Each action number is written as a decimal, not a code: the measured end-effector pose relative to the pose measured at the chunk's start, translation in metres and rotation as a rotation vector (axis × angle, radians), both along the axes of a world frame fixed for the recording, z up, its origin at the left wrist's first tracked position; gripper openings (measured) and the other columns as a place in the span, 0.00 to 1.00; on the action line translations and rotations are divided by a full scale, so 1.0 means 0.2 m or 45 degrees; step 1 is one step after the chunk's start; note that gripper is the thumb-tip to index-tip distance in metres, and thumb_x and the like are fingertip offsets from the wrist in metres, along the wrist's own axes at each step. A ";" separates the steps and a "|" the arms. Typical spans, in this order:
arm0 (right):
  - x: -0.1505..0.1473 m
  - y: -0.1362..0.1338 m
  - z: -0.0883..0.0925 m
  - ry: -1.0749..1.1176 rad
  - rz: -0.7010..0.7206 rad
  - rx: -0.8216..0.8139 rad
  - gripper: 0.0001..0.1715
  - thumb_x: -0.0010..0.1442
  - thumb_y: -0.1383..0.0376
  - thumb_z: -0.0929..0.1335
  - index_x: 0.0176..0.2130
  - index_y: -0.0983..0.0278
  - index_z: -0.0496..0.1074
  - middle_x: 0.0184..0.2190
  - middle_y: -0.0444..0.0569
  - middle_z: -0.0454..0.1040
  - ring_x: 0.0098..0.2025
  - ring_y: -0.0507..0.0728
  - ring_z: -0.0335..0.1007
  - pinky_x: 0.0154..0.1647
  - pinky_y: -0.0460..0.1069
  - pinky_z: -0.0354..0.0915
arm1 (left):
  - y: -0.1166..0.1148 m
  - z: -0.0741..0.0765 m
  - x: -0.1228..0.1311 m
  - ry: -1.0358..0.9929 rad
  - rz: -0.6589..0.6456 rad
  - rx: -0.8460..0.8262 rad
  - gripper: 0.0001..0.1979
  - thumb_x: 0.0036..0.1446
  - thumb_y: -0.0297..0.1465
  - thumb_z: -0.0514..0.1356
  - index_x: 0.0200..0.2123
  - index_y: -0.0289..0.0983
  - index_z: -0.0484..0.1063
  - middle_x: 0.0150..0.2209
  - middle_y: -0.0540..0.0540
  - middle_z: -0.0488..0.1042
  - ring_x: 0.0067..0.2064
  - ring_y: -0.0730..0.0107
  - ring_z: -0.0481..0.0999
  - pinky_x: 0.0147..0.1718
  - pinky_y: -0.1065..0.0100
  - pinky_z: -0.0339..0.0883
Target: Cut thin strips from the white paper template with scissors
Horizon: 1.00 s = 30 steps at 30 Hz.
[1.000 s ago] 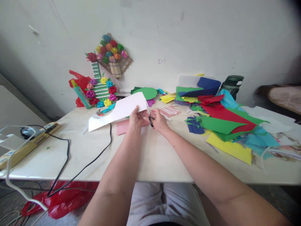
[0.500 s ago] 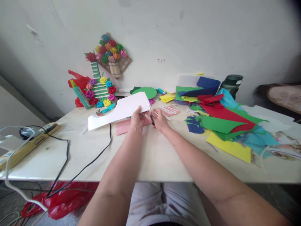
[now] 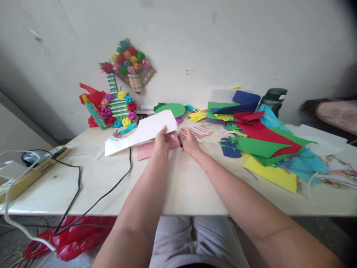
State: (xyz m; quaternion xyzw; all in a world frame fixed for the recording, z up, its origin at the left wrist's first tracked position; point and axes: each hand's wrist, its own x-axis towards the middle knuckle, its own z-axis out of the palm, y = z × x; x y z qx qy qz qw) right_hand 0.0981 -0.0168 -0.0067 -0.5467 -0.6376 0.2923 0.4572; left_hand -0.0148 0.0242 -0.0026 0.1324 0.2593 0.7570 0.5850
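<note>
A large white sheet of paper [image 3: 152,126] with a curved cut-out along its left part is pinched in my left hand [image 3: 164,140], thumb on top near its right end. Black-handled scissors [image 3: 180,139] are gripped in my right hand [image 3: 190,142], their blades along the sheet's right edge. Under the paper lies a pink sheet [image 3: 146,149], partly covered. Just beyond my right hand, several thin white strips [image 3: 199,130] rest on another pink piece [image 3: 208,128].
Coloured paper sheets, green [image 3: 259,146], red [image 3: 276,136] and yellow [image 3: 270,173], heap up on the right. A glue bottle [image 3: 96,116] leans beside a flower-trimmed guitar craft [image 3: 119,102] at back left. A black cable [image 3: 104,201] and a power strip [image 3: 33,175] lie left.
The white sheet's left end has dipped very slightly. Both hands keep nearly the same place, and the whole view has shifted a little.
</note>
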 end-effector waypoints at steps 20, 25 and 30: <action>-0.01 0.00 0.01 -0.061 -0.076 0.111 0.33 0.50 0.55 0.69 0.53 0.63 0.61 0.39 0.52 0.75 0.44 0.61 0.71 0.44 0.56 0.67 | -0.01 0.02 -0.01 0.003 0.011 -0.067 0.07 0.50 0.21 0.58 0.33 0.35 0.70 0.27 0.48 0.75 0.29 0.68 0.76 0.34 0.67 0.72; -0.01 0.00 0.01 -0.062 -0.080 0.136 0.32 0.51 0.55 0.68 0.53 0.63 0.61 0.38 0.52 0.74 0.41 0.60 0.72 0.42 0.56 0.68 | -0.01 0.03 -0.01 -0.005 0.006 -0.073 0.06 0.49 0.20 0.59 0.32 0.34 0.69 0.27 0.47 0.75 0.28 0.67 0.76 0.34 0.65 0.72; -0.01 0.01 -0.01 -0.037 -0.050 0.121 0.35 0.51 0.54 0.69 0.55 0.64 0.60 0.37 0.52 0.74 0.32 0.58 0.73 0.37 0.55 0.69 | -0.01 0.02 -0.01 0.000 -0.002 -0.072 0.07 0.49 0.20 0.59 0.33 0.34 0.69 0.27 0.47 0.75 0.28 0.67 0.76 0.35 0.65 0.72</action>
